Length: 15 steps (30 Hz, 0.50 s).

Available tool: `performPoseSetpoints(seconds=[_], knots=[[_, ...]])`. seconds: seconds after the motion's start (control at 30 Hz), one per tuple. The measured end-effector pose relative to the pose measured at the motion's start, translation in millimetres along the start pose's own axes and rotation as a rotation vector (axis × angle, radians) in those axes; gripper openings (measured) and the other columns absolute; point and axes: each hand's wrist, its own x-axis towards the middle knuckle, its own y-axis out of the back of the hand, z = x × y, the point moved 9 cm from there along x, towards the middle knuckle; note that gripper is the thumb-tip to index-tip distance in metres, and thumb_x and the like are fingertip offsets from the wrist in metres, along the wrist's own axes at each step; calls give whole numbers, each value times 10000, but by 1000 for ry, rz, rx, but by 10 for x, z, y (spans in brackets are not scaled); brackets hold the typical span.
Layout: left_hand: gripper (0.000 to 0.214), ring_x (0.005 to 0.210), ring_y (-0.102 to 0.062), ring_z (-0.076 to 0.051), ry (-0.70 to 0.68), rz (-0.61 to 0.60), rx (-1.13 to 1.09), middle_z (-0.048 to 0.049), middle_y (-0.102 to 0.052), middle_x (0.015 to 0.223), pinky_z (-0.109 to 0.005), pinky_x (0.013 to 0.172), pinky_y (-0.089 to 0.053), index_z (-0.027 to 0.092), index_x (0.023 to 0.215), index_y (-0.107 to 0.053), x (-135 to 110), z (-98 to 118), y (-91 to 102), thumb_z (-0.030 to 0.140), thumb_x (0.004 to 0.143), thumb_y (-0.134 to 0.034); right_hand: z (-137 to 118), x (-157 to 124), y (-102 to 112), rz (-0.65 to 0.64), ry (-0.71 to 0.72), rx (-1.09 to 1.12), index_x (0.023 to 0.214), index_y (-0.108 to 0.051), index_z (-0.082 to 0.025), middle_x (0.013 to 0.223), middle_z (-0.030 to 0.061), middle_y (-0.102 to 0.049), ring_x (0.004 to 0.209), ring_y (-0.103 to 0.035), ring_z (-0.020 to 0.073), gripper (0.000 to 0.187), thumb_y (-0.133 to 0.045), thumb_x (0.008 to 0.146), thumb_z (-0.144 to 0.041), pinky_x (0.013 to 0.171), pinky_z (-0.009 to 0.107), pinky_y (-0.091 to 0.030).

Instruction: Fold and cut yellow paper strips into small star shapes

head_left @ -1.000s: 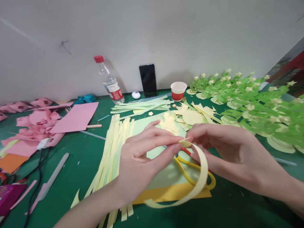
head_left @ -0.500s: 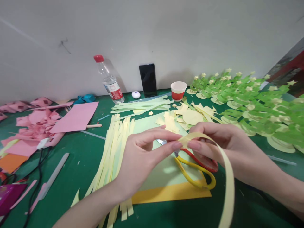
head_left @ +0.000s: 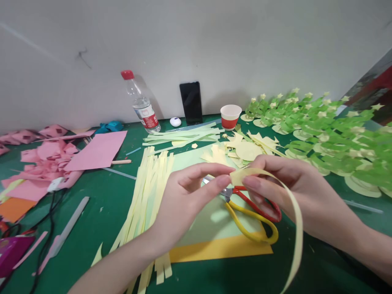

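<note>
The yellow paper strip (head_left: 299, 234) has swung since a second ago: its tail curled to the near left below the hands, and it now arches over the right hand (head_left: 294, 188) and drops to the near right. The right hand's grip pinches the strip between thumb and index finger, probably to keep the folded left end steady. The left hand (head_left: 190, 192) has its fingertips at that end; I cannot tell whether its grip clasps or merely touches it. The strip is held above the scissors (head_left: 227, 194), which lie on a pale green sheet (head_left: 211, 222), handles to the near right. Loose paper strips (head_left: 150, 183) lie to the left, roughly lengthwise, likely for easy picking up
</note>
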Motion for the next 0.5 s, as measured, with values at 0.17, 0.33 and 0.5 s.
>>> performPoseSetpoints(seconds=[0.17,0.33,0.5], knots=[[81,732,-679,-159,-13,16,84,8,-719,704,-249,706,-558,202,691,-695,2,36,-4,122,693,-705,50,5,-12,-6,-91,12,561,-543,-178,399,-58,-467,346,-386,50,268,-750,666,-312,351,170,-319],[119,705,-670,-144,-190,43,273,19,-722,696,-318,864,-522,205,679,-679,-14,197,4,96,727,-670,50,-10,-20,-22,-65,100,617,-607,-166,467,-52,-518,378,-417,46,186,-776,632,-244,340,147,-315],[190,661,-649,-118,-577,-8,495,33,-723,755,-392,1012,-402,240,771,-681,-137,472,-60,57,771,-629,186,-22,-126,-181,-198,194,724,-617,-157,538,-50,-513,399,-419,29,239,-713,708,-376,358,133,-321]])
